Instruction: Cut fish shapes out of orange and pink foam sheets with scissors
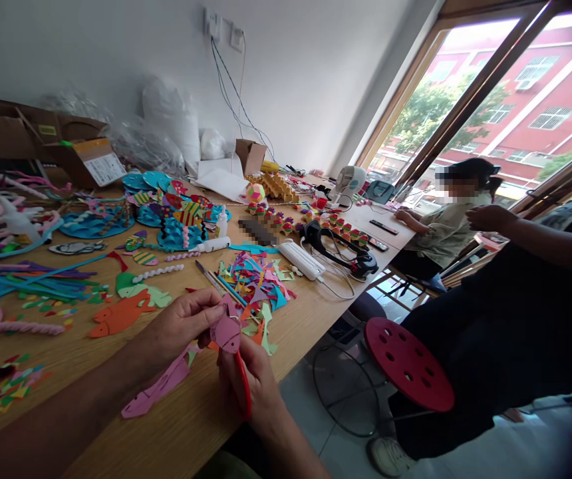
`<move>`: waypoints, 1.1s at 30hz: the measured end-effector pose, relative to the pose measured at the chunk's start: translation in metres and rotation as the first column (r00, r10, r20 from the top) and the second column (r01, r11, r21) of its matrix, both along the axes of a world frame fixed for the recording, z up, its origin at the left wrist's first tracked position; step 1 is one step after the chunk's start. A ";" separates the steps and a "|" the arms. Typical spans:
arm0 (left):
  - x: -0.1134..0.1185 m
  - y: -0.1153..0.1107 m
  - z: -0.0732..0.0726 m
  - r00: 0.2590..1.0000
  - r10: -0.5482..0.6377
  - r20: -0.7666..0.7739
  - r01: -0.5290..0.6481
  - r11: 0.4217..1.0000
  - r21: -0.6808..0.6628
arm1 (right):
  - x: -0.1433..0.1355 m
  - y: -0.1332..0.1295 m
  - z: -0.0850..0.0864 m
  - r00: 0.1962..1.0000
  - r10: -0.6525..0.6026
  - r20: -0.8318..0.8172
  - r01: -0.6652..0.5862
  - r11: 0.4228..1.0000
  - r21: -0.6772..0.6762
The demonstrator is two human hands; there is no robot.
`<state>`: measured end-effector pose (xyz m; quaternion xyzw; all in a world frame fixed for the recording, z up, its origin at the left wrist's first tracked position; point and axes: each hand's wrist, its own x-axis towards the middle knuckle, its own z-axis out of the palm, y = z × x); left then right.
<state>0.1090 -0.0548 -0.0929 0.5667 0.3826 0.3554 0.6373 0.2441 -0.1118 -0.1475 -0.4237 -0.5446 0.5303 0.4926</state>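
Between thumb and fingers my left hand [193, 319] pinches a pink paper fish [228, 332], held above the table's near edge. Red-handled scissors [243, 386] are in my right hand [259, 379], closed around the handles just below the fish; the blades are mostly hidden behind the paper. Under my left forearm lies a pink paper strip [159, 389] with drawn lines. Orange paper fish [121, 313] and a light green one [151, 294] lie to the left. Beyond my hands is a heap of coloured paper scraps [259, 276].
A white power strip [300, 259] and a black headset-like band [338, 249] lie right of the scraps. Decorated blue pieces [181, 236] and glue bottles [213, 245] stand behind. A red stool [408, 362], a standing person [530, 299] and a seated person [458, 219] are on the right.
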 end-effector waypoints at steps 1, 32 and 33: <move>0.000 0.000 0.000 1.000 0.001 0.003 -0.001 1.000 0.003 | 0.000 0.000 0.000 1.000 0.003 -0.001 -0.003 1.000 0.006; -0.015 0.009 -0.005 0.987 -0.159 0.009 0.159 0.982 -0.099 | 0.008 -0.003 -0.004 0.985 -0.042 0.168 0.043 0.999 0.002; -0.015 0.010 -0.004 0.986 -0.167 0.004 0.167 0.981 -0.100 | 0.008 -0.004 -0.005 0.984 -0.042 0.172 0.043 0.999 -0.001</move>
